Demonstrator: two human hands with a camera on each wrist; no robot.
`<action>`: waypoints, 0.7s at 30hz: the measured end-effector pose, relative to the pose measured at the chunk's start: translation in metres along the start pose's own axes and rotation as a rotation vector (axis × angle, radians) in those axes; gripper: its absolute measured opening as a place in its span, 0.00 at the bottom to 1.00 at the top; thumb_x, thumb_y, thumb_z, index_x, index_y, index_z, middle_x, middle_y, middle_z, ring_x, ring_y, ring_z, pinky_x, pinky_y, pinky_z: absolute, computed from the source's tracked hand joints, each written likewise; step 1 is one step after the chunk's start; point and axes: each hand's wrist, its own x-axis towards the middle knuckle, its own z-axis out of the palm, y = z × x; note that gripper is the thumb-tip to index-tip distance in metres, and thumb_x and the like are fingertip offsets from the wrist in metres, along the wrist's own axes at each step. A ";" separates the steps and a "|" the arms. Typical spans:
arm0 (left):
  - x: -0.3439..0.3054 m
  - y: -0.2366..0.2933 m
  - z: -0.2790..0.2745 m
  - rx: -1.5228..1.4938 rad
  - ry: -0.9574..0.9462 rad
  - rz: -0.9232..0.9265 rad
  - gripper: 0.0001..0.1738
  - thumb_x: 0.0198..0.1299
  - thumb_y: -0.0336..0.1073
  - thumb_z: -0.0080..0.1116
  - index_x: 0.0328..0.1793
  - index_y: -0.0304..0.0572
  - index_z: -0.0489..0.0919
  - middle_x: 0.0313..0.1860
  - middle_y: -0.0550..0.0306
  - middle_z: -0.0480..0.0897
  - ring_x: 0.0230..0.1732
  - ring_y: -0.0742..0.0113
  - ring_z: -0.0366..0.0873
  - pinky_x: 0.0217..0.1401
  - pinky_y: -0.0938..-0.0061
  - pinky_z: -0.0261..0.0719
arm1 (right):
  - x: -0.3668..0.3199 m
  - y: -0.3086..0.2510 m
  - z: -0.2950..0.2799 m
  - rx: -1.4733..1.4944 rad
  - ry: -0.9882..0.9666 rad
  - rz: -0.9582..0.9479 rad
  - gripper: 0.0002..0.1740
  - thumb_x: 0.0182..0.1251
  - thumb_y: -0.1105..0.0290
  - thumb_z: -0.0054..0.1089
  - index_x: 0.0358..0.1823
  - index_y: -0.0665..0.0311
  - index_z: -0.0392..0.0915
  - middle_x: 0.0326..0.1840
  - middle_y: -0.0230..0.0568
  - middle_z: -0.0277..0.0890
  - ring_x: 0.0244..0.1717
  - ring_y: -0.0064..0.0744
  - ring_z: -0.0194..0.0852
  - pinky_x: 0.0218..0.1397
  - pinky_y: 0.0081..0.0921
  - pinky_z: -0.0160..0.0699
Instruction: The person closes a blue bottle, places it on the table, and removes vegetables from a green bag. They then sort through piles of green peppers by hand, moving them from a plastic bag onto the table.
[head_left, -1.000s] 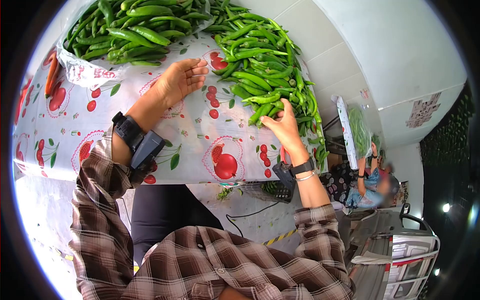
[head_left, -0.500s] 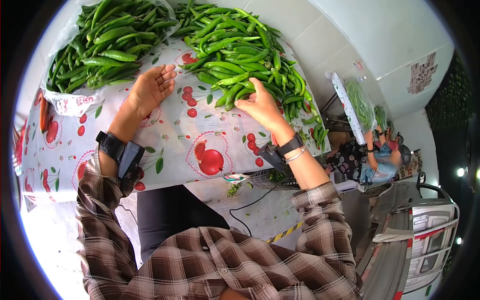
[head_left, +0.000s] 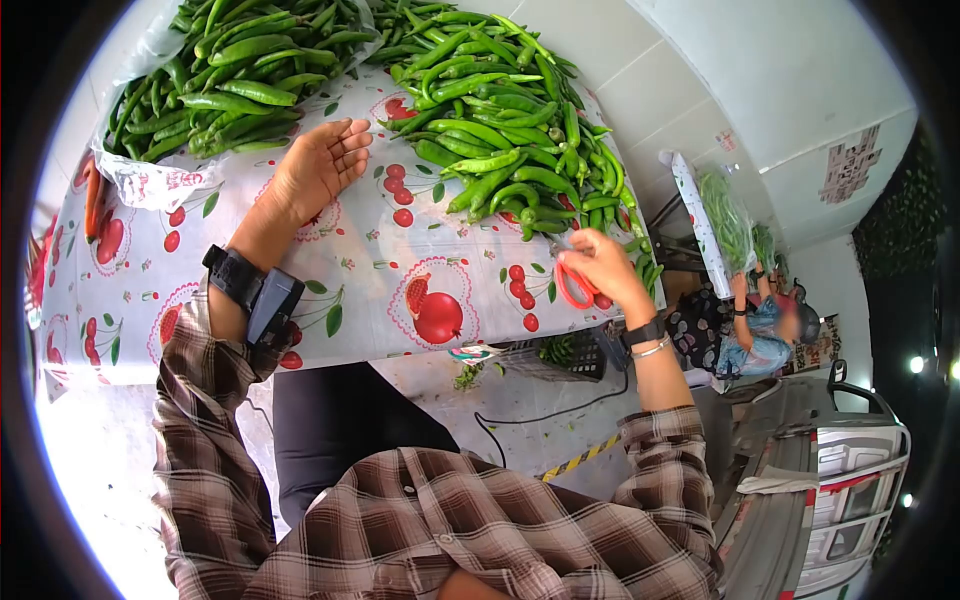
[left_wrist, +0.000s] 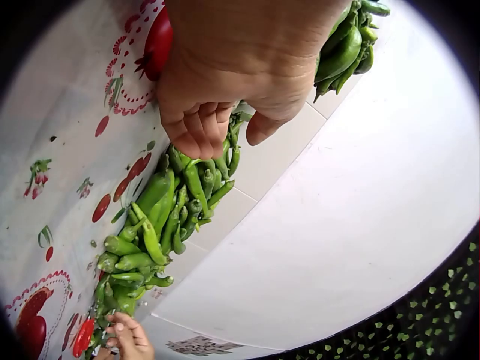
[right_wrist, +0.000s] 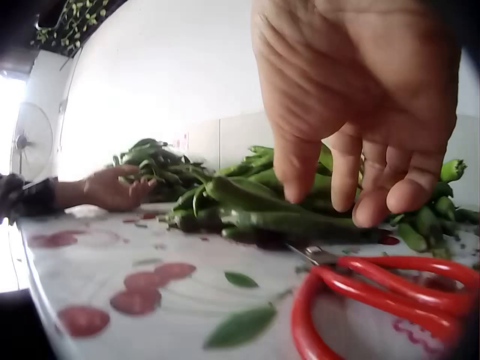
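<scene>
Red-handled scissors point(head_left: 561, 282) lie on the tablecloth near its right front part. Just above them is my right hand point(head_left: 600, 268); in the right wrist view its fingers point(right_wrist: 345, 180) hang loosely down, apart from the red handles point(right_wrist: 304, 307). Beyond the scissors spreads a heap of green chili peppers point(head_left: 500, 130). My left hand point(head_left: 318, 172) rests over the table left of the heap, palm turned toward it, with loosely bent fingers and nothing in them. Close behind that hand is a plastic bag point(head_left: 150, 185) full of green peppers.
A flowered tablecloth point(head_left: 350, 270) covers the table. Reddish peppers point(head_left: 93, 205) lie at its left side, and a dark crate point(head_left: 570, 358) stands below its front edge. Far right, a person point(head_left: 765, 325) works at another table, with a vehicle point(head_left: 850, 500) nearby.
My right hand has drawn back from the near edge of the pepper heap toward the scissors, which now show beneath it. The left hand keeps its pose while the head view shifts.
</scene>
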 end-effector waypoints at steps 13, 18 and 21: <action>-0.001 0.001 0.001 0.008 0.001 0.001 0.18 0.60 0.41 0.51 0.52 0.36 0.74 0.40 0.61 0.78 0.39 0.72 0.75 0.46 0.79 0.76 | -0.019 0.027 -0.026 -0.289 -0.032 -0.059 0.17 0.42 0.77 0.59 0.39 0.66 0.73 0.41 0.45 0.70 0.44 0.45 0.70 0.47 0.31 0.69; -0.001 -0.001 0.001 0.009 0.000 0.008 0.18 0.60 0.41 0.50 0.52 0.36 0.74 0.39 0.62 0.78 0.38 0.73 0.75 0.46 0.79 0.76 | -0.020 0.059 -0.038 -0.206 0.004 0.004 0.19 0.41 0.78 0.64 0.40 0.65 0.74 0.39 0.41 0.70 0.40 0.39 0.71 0.44 0.32 0.71; 0.000 -0.002 0.000 0.004 -0.015 0.019 0.18 0.61 0.41 0.49 0.52 0.36 0.73 0.39 0.62 0.78 0.38 0.74 0.75 0.45 0.80 0.76 | -0.018 0.063 -0.041 -0.288 0.011 -0.004 0.20 0.42 0.77 0.63 0.41 0.65 0.75 0.40 0.42 0.70 0.40 0.38 0.72 0.45 0.29 0.72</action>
